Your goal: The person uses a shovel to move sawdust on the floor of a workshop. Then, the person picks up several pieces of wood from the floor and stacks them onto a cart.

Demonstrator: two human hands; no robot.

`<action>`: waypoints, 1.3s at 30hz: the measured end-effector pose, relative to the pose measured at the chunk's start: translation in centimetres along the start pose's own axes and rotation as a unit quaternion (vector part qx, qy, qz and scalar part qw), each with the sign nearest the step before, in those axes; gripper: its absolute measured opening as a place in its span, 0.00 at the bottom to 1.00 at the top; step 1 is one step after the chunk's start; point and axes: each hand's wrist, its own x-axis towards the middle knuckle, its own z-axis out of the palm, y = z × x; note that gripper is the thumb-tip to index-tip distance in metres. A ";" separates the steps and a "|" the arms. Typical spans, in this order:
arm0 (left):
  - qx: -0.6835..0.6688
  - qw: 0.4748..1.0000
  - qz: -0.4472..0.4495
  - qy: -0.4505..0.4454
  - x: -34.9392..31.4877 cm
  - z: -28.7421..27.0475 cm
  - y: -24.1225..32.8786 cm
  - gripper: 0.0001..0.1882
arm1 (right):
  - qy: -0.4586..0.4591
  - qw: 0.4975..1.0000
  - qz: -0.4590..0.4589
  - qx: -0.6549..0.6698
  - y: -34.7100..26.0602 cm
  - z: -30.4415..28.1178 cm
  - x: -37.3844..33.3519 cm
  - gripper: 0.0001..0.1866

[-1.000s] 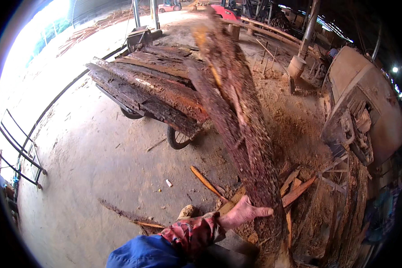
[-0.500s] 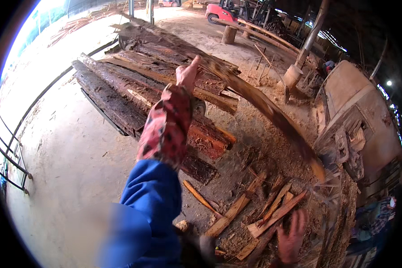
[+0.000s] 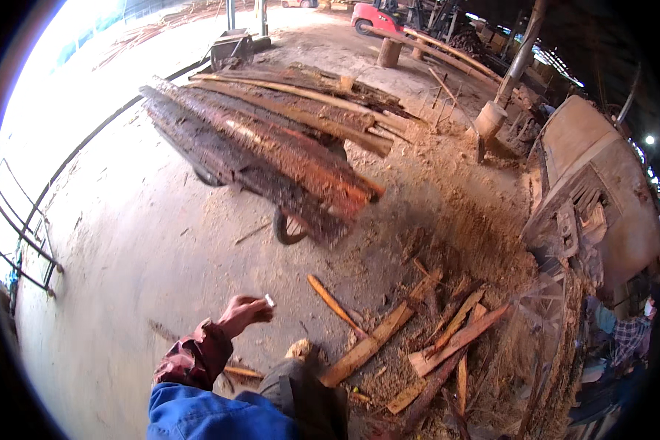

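My left hand [image 3: 246,315], with a red patterned cuff and blue sleeve, is low and left of the middle. Its fingers are closed, and a small white stub [image 3: 270,301] sticks out at the fingertips; whether it is a cigarette is too small to tell. Nothing else touches that hand. My right hand is out of view. Ahead, long bark-covered wood slabs [image 3: 264,147] lie stacked on a cart, whose wheel [image 3: 290,227] shows below them. Beneath and right of my hand, my trousered leg [image 3: 301,396] shows.
Loose wood strips [image 3: 378,341] and offcuts litter the floor at lower right, among sawdust [image 3: 455,213]. A large wooden-sided machine [image 3: 594,183] stands at right, a person [image 3: 631,334] below it. Metal railings [image 3: 29,242] are at far left, a red forklift [image 3: 374,18] at the back.
The long slab has left my left hand and seems to rest on the stack. That hand has drawn back low and left. My right hand has gone out of view.
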 end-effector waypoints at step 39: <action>0.453 0.852 -0.249 0.077 -23.7 -37.3 -53.7 0.27 | 0.010 0.997 0.068 0.046 8.2 32.3 -0.8 0.24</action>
